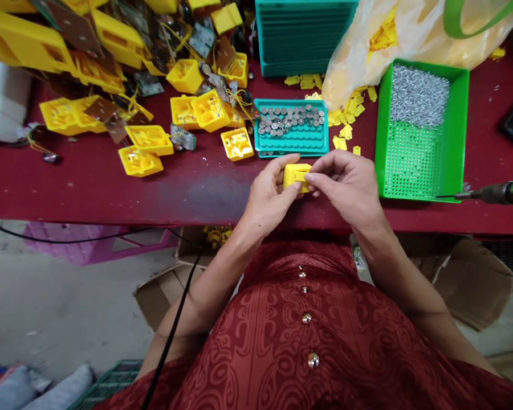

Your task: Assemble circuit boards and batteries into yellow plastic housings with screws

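My left hand point(270, 196) is wrapped round a small yellow plastic case point(289, 175), held above the table's front edge. At the case's right side my right hand point(350, 185) is closed, thumb and forefinger pinching a small yellow plastic cover point(300, 177) against its face. The fingertips partly hide that cover. Just beyond my hands sits a teal tray point(291, 136) with rows of button cells point(277, 130). Loose small yellow covers point(346, 132) are scattered to the tray's right. An open yellow case half point(237, 143) lies to its left.
A green basket point(464, 128) of screws stands at right, with an electric screwdriver point(502, 192) by its front corner. Stacked teal trays point(303, 40) and a plastic bag point(346, 68) are behind. Yellow cases with wires and circuit boards point(111, 117) crowd the left. A black cable point(177, 324) crosses my left arm.
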Demonstrator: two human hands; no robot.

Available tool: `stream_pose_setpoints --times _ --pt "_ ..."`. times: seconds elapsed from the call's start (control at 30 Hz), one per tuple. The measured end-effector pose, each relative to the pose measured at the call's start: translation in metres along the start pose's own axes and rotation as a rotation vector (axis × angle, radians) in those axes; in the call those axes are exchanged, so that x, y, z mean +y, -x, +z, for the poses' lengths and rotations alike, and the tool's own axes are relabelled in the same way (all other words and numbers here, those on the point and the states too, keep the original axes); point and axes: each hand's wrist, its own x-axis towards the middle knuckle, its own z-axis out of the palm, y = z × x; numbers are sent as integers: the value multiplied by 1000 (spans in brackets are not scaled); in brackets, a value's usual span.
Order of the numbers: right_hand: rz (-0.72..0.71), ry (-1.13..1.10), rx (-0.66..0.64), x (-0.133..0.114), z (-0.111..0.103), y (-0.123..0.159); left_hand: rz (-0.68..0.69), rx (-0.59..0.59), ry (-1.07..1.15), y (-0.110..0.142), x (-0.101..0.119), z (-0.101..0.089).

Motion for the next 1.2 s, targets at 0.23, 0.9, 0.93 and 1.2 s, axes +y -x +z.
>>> stream_pose_setpoints --times 0.23,0.9,0.93,1.2 --pt "26 99 32 -1 1 0 90 45 -164 4 2 3" --pt "23 356 -120 1 -11 15 60 -25 -167 16 -5 1" --pt "1 379 -109 2 -11 17 66 -8 -204 17 -7 2" --pt "-136 503 -6 -3 -17 35 62 -47 -170 15 -8 17"
